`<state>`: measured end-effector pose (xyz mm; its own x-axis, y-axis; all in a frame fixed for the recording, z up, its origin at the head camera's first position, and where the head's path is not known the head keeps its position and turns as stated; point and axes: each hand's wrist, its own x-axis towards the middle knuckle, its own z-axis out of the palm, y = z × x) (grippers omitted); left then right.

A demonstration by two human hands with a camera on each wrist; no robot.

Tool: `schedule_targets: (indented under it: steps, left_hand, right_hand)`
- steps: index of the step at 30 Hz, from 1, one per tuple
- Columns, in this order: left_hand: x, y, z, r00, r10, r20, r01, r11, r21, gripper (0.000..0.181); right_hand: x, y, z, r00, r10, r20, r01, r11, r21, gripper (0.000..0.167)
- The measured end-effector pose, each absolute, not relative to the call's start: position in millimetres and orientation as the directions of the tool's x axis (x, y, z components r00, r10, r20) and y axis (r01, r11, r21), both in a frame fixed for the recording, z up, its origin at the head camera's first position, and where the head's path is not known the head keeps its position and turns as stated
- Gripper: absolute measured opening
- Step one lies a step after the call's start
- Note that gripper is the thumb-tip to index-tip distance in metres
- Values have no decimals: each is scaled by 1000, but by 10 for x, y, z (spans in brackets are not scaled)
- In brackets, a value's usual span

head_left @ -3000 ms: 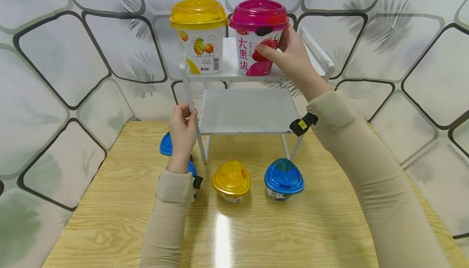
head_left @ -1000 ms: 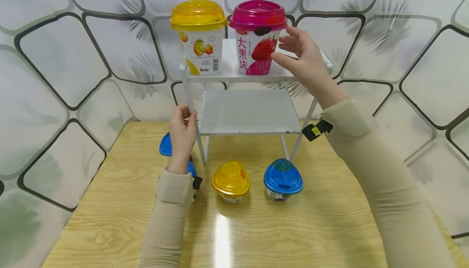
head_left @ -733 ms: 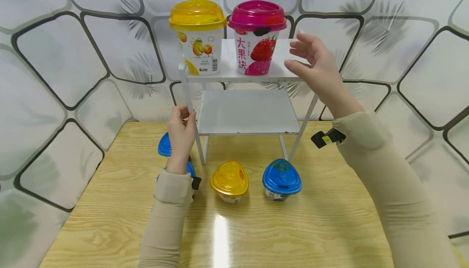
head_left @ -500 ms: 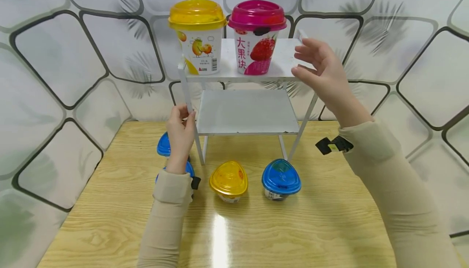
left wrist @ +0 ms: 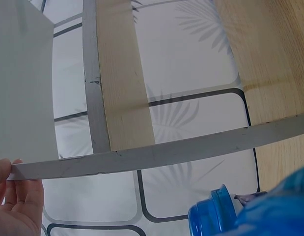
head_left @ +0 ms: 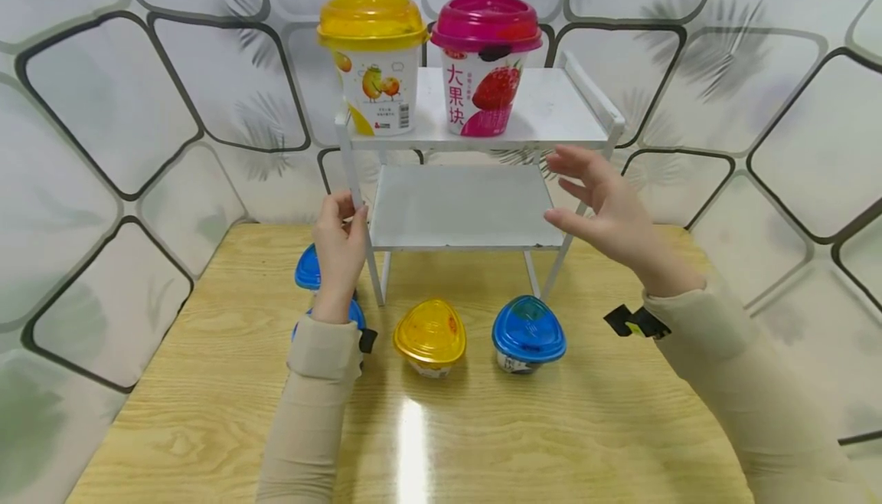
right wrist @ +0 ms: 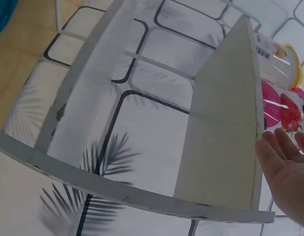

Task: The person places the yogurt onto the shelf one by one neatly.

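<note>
A white two-tier rack (head_left: 468, 205) stands on the wooden table. On its top shelf sit a yellow-lidded yogurt cup (head_left: 375, 67) and, to the right, a pink-lidded yogurt cup (head_left: 485, 67) with a strawberry print. My left hand (head_left: 338, 247) pinches the rack's left front leg between thumb and fingers; the left wrist view shows the leg (left wrist: 137, 158) in that grip. My right hand (head_left: 609, 209) is in the air before the rack's right side, fingers spread and holding nothing. In the right wrist view, the right hand (right wrist: 289, 172) appears near the shelf edge.
A yellow-lidded cup (head_left: 430, 339) and a blue-lidded cup (head_left: 529, 332) stand on the table (head_left: 524, 443) before the rack. Two more blue-lidded cups, the rear one (head_left: 308, 268) and a nearer one (head_left: 356, 315), are partly hidden by the left hand and arm. A patterned wall covering rises behind.
My right hand has let go of the pink-lidded cup, drawn away rightward, then dropped below the top shelf's level. The left hand keeps its hold on the rack leg.
</note>
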<state>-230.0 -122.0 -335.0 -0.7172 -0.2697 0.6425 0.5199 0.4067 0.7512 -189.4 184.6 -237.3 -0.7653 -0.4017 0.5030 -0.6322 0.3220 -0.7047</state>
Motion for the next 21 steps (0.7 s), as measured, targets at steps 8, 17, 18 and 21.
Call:
schedule_targets:
  steps: [8, 17, 18, 21]
  left_hand:
    - [-2289, -1210, -3339, -719, -260, 644, 523, 407, 748, 14]
    - [-2285, -1216, -3333, -723, -262, 639, 521, 401, 754, 14]
    - [-2283, -1216, -3333, -725, -261, 638, 520, 401, 754, 14]
    - [-2276, -1219, -3343, -727, -260, 635, 516, 404, 756, 14]
  right_hand:
    - [-1799, 1961, -2724, -810, -412, 417, -571, 395, -719, 64]
    - [-1715, 2045, -3079, -809, -427, 404, -566, 381, -731, 66]
    - [-1705, 2058, -3118, -812, -423, 402, -563, 384, -732, 66]
    - [-1670, 2097, -3239, -823, -415, 388, -547, 394, -739, 66]
